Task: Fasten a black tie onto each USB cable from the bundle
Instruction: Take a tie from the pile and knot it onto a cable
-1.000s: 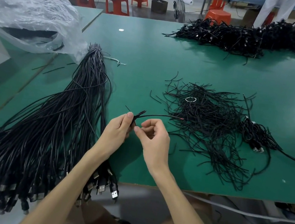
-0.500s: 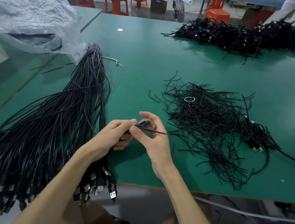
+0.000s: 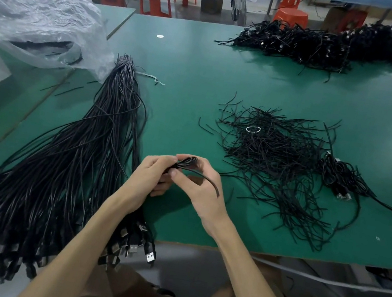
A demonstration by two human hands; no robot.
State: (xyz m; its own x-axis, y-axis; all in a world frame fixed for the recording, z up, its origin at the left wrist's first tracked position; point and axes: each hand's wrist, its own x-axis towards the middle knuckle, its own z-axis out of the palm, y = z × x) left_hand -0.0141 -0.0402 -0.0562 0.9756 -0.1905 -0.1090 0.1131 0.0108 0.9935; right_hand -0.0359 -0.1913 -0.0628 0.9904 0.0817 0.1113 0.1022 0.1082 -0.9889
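My left hand (image 3: pixel 150 179) curls round folded cable (image 3: pixel 185 161), frame centre. My right hand (image 3: pixel 199 190) pinches what I take for black tie (image 3: pixel 211 183) against it, tail pointing lower right. Bundle (image 3: pixel 60 171) lies left of hands, long axis lower left to upper centre, nearer left hand. Tie pile (image 3: pixel 274 157) on worktop (image 3: pixel 188 81) to right, nearer right hand.

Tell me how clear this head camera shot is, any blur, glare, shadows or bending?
Head view: sharp in the middle, where the left hand and right hand hold the coiled cable; the bundle smears into blur at its connector ends, lower left; wide-angle bending bows the green table at its edges; a pale sheen lies below the far pile; the hands shade the table beneath them.
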